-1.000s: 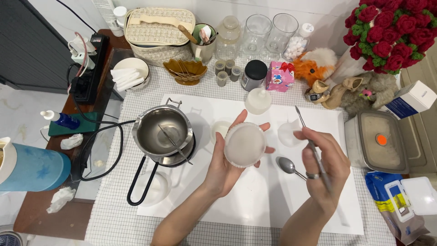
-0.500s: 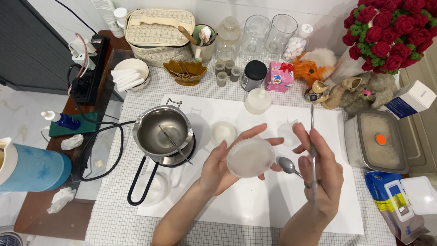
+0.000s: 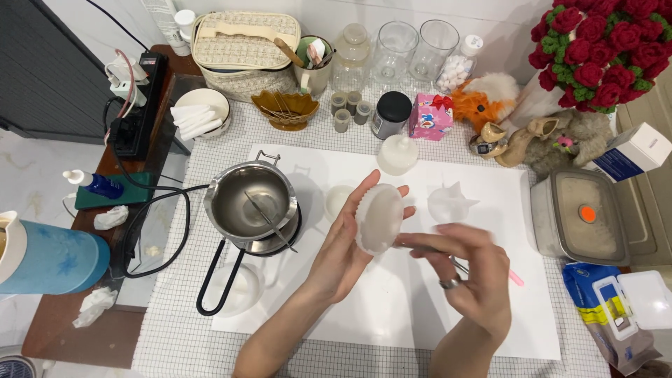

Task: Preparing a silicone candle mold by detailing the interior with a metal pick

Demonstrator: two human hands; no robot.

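My left hand [image 3: 343,245] holds a round white fluted mould [image 3: 378,218] tilted on edge above the white sheet [image 3: 392,308]. My right hand [image 3: 465,276] grips a thin metal tool with a pink end [image 3: 516,278], laid nearly flat, its tip touching the mould's lower rim. A ring sits on one finger of my right hand. The metal spoon seen on the sheet is now hidden under my right hand.
A steel pot [image 3: 250,199] with a metal stick in it stands on a small hot plate at left. White moulds [image 3: 449,201], a white bottle [image 3: 397,155], glass jars [image 3: 392,49], a lidded plastic box [image 3: 581,218] and red flowers [image 3: 602,42] ring the sheet.
My left hand turned the mould from flat to on edge. My right hand swung the tool down from upright to nearly level and brought its tip to the mould.
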